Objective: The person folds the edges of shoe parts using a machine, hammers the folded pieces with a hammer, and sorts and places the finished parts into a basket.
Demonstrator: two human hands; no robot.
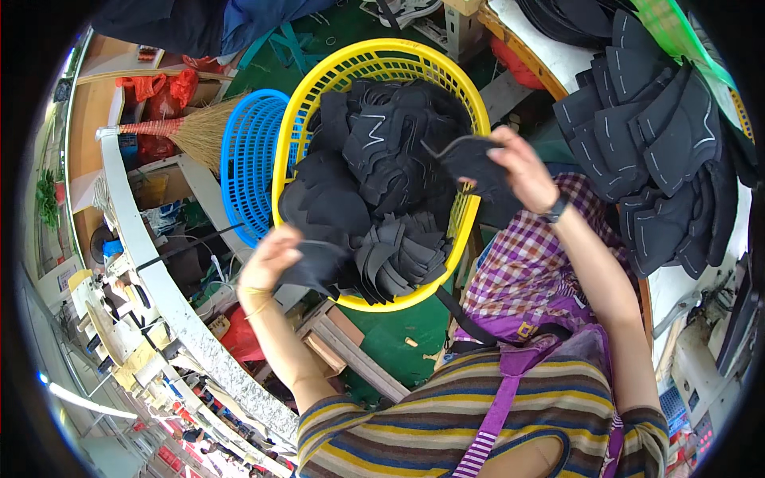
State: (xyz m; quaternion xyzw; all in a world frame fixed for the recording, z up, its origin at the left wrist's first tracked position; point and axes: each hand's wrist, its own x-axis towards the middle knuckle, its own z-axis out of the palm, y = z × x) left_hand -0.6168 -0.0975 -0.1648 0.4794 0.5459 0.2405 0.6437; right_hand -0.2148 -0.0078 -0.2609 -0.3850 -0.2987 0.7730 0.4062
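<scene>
Both of my hands are raised over a yellow plastic basket point(382, 49) heaped with black cut fabric pieces point(382, 147), some with white marks. My left hand point(271, 256), at the basket's near left rim, pinches a dark fabric piece point(319, 264), slightly blurred. Over the right rim, my right hand point(522, 169) grips another black fabric piece point(472, 163) with a curved edge. Fanned stacks of similar pieces lie in the near part of the basket.
A blue basket point(239, 167) stands against the yellow one, with a straw broom point(191, 131) beside it. On the white table point(673, 299) at right are stacks of black pieces point(645, 131) with white lines. Wooden boards point(358, 358) lie on the green floor. A white-edged bench point(171, 307) curves along the left.
</scene>
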